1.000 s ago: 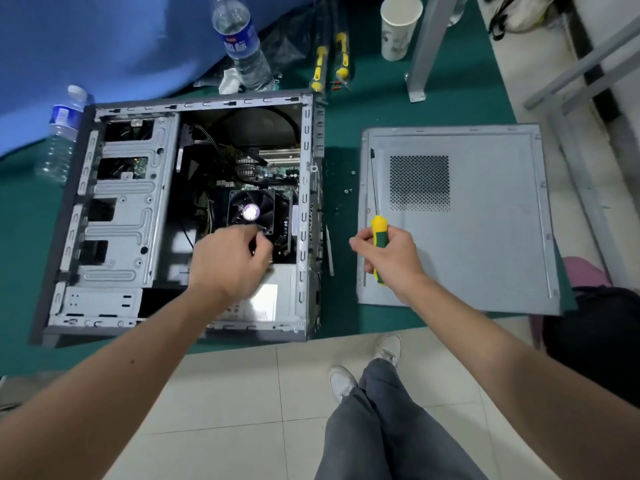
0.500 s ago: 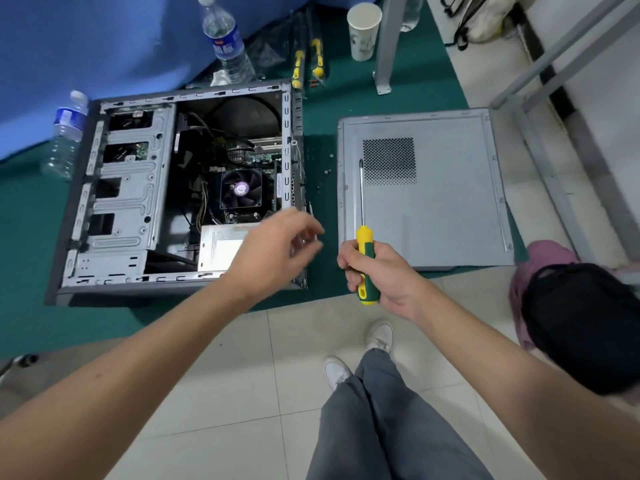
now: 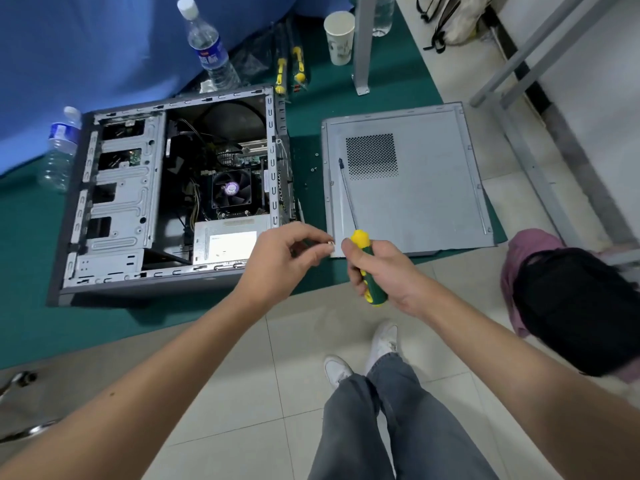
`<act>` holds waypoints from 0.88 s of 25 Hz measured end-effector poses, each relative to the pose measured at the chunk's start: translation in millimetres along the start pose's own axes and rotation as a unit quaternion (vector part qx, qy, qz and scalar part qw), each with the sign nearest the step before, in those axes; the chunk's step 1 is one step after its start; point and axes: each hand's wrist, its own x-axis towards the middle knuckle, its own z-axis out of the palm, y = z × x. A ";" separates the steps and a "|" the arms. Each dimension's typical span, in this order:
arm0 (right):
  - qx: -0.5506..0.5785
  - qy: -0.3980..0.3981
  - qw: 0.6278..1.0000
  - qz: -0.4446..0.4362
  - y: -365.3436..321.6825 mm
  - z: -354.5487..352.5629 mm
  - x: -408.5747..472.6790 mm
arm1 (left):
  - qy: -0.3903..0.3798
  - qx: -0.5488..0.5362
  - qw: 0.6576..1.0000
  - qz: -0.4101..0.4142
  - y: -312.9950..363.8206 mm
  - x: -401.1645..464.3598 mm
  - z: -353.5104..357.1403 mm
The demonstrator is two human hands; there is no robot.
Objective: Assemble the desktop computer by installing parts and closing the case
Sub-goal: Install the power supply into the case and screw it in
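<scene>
Beside the open case [image 3: 173, 188]: left hand [image 3: 280, 261] pinching a tiny screw [image 3: 330, 243], barely discernible; right hand [image 3: 384, 271] clenched around screwdriver [image 3: 367, 268], handle mostly hidden

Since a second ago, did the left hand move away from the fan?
Yes. The left hand was down by the fan inside the computer case; it has pulled out toward the person, past the case's near right corner, beside the screwdriver.
</scene>
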 end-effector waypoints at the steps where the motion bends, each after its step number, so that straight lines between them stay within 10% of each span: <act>1: -0.071 0.037 0.997 -0.014 2.3 -6.3 -3.2 | 0.014 -0.013 1.000 -0.019 -1.5 -0.4 -3.3; 8: -0.483 0.112 0.861 -0.115 21.0 -32.0 -16.5 | 0.032 -0.027 0.997 -0.066 -10.5 -0.9 -13.3; 22: -0.589 0.112 0.794 -0.101 7.6 -42.7 -21.1 | 0.046 0.000 0.997 -0.067 -14.8 -3.9 -14.8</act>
